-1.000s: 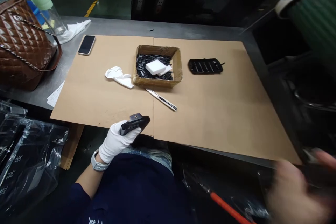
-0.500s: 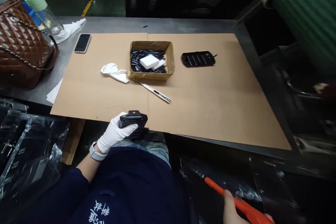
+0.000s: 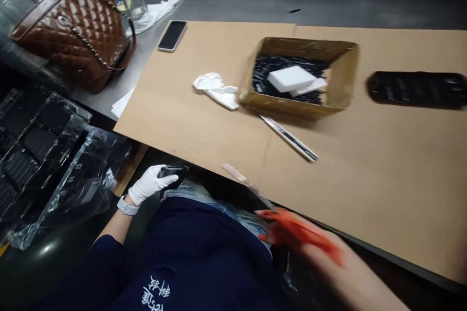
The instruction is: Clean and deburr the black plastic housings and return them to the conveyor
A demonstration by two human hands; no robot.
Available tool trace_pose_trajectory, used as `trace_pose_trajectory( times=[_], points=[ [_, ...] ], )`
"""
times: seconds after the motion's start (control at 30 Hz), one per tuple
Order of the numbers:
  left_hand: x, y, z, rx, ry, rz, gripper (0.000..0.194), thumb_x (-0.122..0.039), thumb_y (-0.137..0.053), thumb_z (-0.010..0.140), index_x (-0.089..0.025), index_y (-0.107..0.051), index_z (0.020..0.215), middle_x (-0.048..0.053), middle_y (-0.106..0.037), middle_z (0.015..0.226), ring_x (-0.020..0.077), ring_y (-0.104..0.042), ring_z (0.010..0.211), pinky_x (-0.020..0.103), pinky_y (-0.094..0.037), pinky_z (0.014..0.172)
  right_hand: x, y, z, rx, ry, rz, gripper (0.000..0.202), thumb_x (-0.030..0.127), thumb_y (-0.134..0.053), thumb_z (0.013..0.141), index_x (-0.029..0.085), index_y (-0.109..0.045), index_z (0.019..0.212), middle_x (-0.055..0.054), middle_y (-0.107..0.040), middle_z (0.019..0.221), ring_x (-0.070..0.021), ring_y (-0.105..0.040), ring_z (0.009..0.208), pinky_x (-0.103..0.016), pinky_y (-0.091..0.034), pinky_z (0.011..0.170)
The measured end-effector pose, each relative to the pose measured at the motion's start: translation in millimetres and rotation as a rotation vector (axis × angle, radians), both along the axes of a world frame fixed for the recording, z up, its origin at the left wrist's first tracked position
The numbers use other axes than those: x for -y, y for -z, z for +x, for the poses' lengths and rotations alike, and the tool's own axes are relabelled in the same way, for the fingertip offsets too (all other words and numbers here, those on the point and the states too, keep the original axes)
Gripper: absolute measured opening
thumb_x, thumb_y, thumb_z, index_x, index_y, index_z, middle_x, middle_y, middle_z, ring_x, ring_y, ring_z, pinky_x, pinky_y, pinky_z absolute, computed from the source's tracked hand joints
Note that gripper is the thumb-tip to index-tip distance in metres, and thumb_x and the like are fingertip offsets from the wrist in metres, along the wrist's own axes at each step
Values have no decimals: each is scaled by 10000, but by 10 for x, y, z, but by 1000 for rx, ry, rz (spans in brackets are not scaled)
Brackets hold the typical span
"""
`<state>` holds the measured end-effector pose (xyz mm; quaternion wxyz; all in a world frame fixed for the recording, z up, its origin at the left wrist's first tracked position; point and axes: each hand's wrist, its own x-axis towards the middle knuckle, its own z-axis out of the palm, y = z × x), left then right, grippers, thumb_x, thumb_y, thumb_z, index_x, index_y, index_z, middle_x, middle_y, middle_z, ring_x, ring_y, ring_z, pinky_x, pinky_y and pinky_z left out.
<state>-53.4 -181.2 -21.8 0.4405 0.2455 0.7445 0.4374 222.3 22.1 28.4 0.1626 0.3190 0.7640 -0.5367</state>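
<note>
Wearing a white glove, my left hand [image 3: 149, 185] grips a black plastic part [image 3: 175, 175] at the table's front edge, above my lap. My bare right hand [image 3: 288, 233] is closed on an orange-handled tool [image 3: 310, 235], blurred by motion. The tool's thin, pale front end points up and left, over the cardboard's front edge. Beyond the hands, a silver cutter knife [image 3: 289, 138] lies on the cardboard mat [image 3: 204, 131], just in front of a cardboard box [image 3: 280, 103] holding thin black pieces and white blocks [image 3: 292, 78].
A white glove or cloth [image 3: 217, 90] lies left of the box, with a phone [image 3: 172, 36] behind it. A black tray-like part [image 3: 418, 88] is at the right. A brown quilted bag [image 3: 80, 29] stands at the left, above plastic-wrapped black parts [image 3: 87, 180].
The view has shifted, so the table things appear further right and left. My right hand has come up from the lower right with the orange tool, toward the table's front edge.
</note>
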Motion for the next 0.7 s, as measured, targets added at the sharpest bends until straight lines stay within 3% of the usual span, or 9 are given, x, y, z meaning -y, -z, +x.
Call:
trace_pose_trajectory(
  times=[0.1, 0.23, 0.37, 0.53, 0.7],
  points=[
    [333, 217, -156, -133, -98, -54, 284, -337, -686, 741, -171, -708, 970, 89, -711, 1008, 231, -646, 964, 351, -470, 941, 13, 48, -797, 84, -316, -146, 523, 694, -366, 795, 309, -670, 976, -42, -713, 895, -299, -661, 837, -421, -520, 784],
    [734, 475, -233, -137, -278, -99, 344, -329, -671, 755, -171, -662, 1060, 94, -696, 1049, 217, -644, 968, 338, -484, 916, 207, 131, -1438, 180, -492, -72, 534, 668, -302, 840, 273, -657, 896, -34, -694, 762, -260, -648, 738, -370, -488, 713],
    [901, 574, -223, -104, -363, -111, 345, -309, -683, 745, -164, -658, 1057, 101, -680, 1094, 216, -629, 1020, 340, -454, 964, 328, 226, -1663, 166, -526, -47, 494, 633, -332, 852, 267, -663, 864, -40, -703, 806, -249, -640, 759, -341, -469, 697],
    [883, 595, -208, -7, -398, -67, 314, -290, -665, 764, -182, -669, 1059, 85, -670, 1141, 214, -605, 1089, 336, -417, 1018, 372, 298, -1772, 160, -533, -91, 487, 633, -360, 849, 279, -678, 949, -41, -711, 845, -242, -643, 775, -332, -467, 712],
    [916, 651, -196, 53, -534, -29, 291, -316, -590, 828, -170, -676, 1064, 104, -664, 1156, 219, -591, 1118, 331, -391, 1047, 378, 352, -1781, 199, -525, -92, 530, 644, -334, 854, 264, -672, 1005, -51, -705, 804, -243, -642, 756, -331, -460, 686]
  ],
)
